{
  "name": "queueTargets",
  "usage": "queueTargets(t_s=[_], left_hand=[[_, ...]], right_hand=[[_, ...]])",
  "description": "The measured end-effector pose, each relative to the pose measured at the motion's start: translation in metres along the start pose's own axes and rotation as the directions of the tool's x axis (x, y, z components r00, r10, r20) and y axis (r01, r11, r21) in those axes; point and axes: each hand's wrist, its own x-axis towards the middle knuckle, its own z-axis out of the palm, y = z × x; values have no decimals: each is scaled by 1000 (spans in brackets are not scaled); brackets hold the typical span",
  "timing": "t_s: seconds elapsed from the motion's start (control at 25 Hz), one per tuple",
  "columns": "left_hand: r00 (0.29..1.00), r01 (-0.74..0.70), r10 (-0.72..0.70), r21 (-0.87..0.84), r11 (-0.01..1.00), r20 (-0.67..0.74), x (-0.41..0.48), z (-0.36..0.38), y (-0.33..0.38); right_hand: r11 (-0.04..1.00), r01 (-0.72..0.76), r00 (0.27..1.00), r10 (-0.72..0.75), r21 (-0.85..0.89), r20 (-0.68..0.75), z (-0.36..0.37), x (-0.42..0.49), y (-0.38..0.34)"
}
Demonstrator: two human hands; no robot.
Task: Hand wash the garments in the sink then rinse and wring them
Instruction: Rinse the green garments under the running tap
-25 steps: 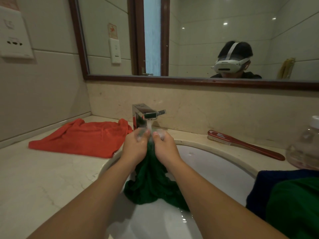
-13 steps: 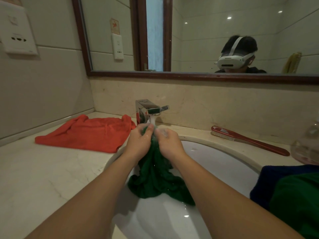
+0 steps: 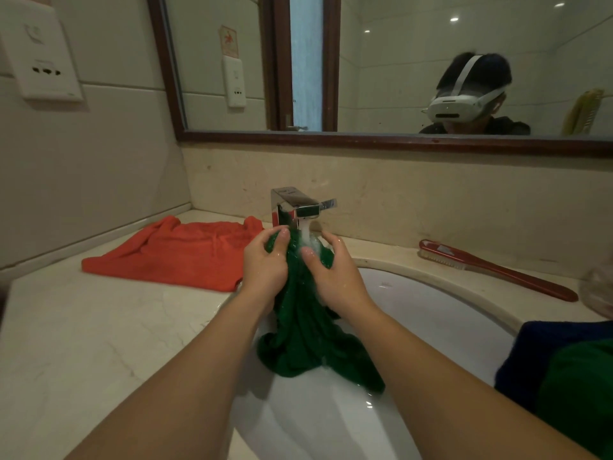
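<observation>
green garment [image 3: 308, 340]: centre of frame, top end bunched under the faucet [image 3: 295, 207]. the rest hangs down into the white sink [image 3: 447, 313], hem pooled on the basin floor at lower centre.
long axis: near vertical in the frame, top end in the running water [image 3: 305, 232], loose end toward the bottom edge.
left hand [image 3: 265, 267]: fingers curled round the left side of the bunch.
right hand [image 3: 335, 273]: thumb and fingers clasp the right side.
both grasp the same top end, side by side, cloth between them; neither is nearer.
judgement: rinsing or rubbing step. wringing would need one hand to travel down the length to the loose end.
orange garment [image 3: 185, 254]: on the counter at centre left, apart from the hands.
</observation>
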Motion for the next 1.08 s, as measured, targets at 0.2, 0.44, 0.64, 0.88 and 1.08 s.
queueTargets(t_s=[0.2, 0.44, 0.64, 0.88, 1.08], left_hand=[[1000, -4, 4, 22, 1000, 9, 1, 0, 0], [955, 225, -218, -14, 974, 200, -8, -3, 0], [944, 96, -127, 116, 989, 306, -20, 1, 2], [964, -116, 67, 183, 976, 256, -17, 8, -6], [994, -4, -8, 107, 994, 113, -6, 5, -5]], right_hand=[[989, 84, 992, -72, -122, 101, 9, 2, 5], [996, -77, 991, 82, 49, -104, 2, 8, -6], [976, -84, 978, 120, 201, -173, 7, 11, -13], [993, 4, 991, 12, 120, -132, 3, 10, -11], [998, -10, 999, 8, -56, -43, 2, 7, 0]])
